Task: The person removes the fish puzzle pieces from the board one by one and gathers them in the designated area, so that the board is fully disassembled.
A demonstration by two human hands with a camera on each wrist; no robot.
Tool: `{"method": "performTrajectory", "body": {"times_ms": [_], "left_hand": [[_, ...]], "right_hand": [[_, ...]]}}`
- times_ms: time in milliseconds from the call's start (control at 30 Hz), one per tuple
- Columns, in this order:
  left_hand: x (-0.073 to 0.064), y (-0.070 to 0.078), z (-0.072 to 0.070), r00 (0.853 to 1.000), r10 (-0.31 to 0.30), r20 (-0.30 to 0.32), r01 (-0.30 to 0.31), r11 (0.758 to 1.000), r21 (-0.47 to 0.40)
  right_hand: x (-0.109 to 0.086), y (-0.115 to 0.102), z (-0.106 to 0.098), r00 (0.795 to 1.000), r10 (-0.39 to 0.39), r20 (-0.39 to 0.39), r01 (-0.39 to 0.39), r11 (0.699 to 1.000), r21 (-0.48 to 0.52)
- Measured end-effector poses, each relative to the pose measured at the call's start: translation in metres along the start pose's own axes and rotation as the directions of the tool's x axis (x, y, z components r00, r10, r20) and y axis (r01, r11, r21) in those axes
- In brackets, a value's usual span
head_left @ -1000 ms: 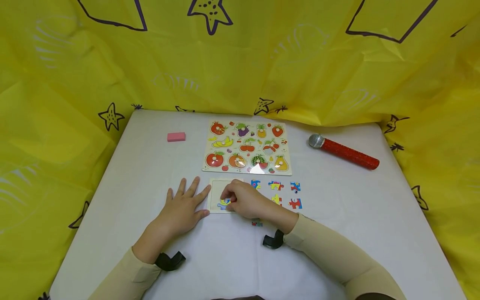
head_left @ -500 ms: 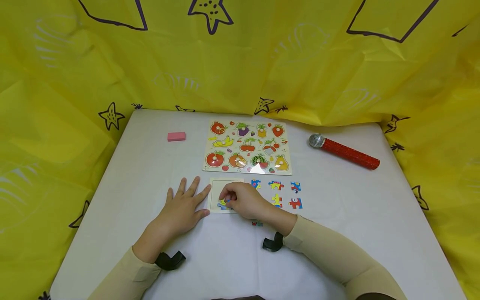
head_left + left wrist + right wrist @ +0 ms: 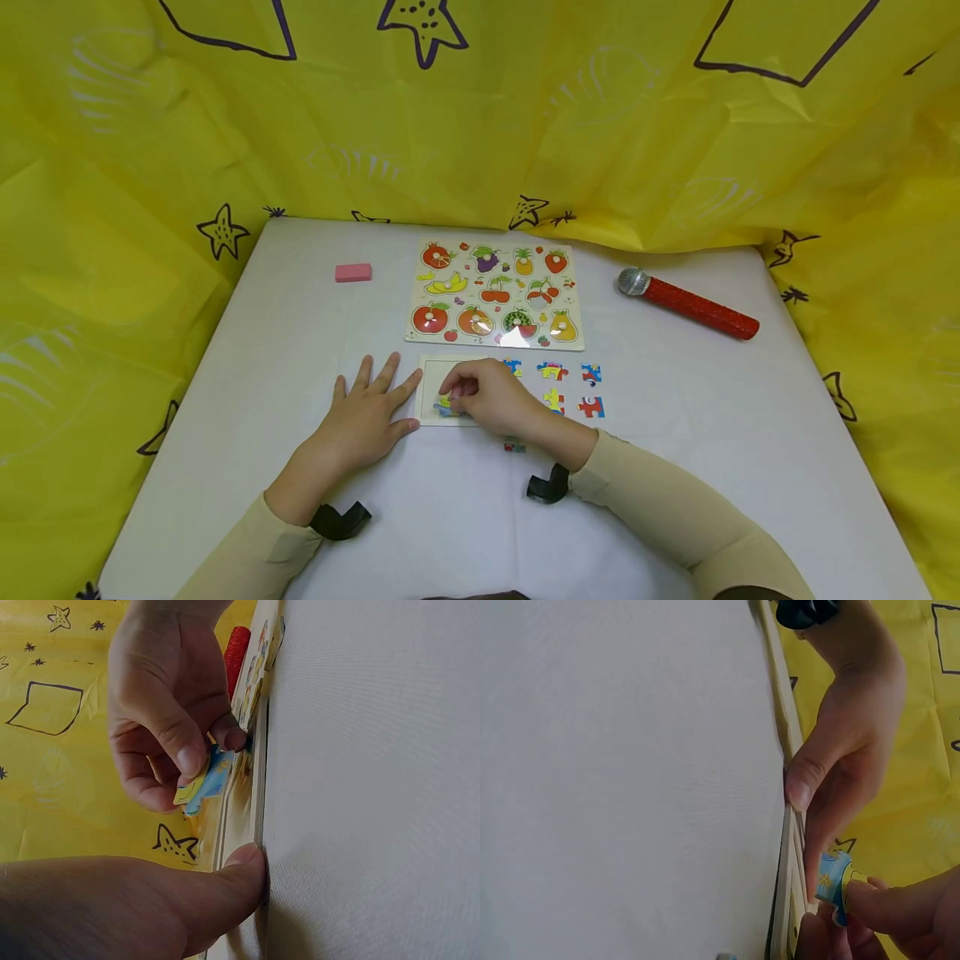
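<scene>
A blue and yellow jigsaw piece is pinched between the thumb and fingers of my right hand, tilted over the shallow wooden puzzle tray. In the right wrist view this piece shows a small flower print. My left hand lies with fingers spread at the tray's left side, its thumb and index fingertips right at the edge. Several loose jigsaw pieces, such as a red one and a yellow one, lie right of the tray, partly hidden by my right hand.
Behind the tray lies a fruit knob puzzle board. A pink block sits at the back left, and a red microphone lies at the back right. A yellow patterned cloth hangs along the table's far edge.
The jigsaw piece in my right hand has tilted and shifted slightly over the tray, and the right hand has moved a little. The left hand has stayed in place.
</scene>
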State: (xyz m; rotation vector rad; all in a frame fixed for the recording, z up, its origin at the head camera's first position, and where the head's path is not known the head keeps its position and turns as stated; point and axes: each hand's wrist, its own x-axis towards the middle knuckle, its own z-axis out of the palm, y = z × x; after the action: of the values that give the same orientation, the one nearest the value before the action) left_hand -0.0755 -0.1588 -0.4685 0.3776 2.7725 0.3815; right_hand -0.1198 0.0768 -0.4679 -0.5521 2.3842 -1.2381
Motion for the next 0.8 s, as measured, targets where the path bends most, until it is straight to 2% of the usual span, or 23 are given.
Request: {"method": "performTrajectory", "body": {"times_ms": [200,467,800], "left_hand": [[0.001,0.000,0.000,1.000,-0.008,0.014,0.008,1.000,-0.003],[0.000,0.001,0.000,1.000,-0.016,0.015,0.016,1.000,-0.005],[0.000,0.001,-0.001,1.000,-0.021,0.020,0.021,1.000,-0.010]], "right_hand": [[-0.007,0.004,-0.017,0.999,0.036,-0.010,-0.035,0.999,0.036],[-0.031,0.015,-0.049,0.997,0.075,-0.005,-0.074,0.992,0.102],[-0.071,0.042,-0.084,0.973,0.231,0.007,-0.230,0.966,0.116]]}}
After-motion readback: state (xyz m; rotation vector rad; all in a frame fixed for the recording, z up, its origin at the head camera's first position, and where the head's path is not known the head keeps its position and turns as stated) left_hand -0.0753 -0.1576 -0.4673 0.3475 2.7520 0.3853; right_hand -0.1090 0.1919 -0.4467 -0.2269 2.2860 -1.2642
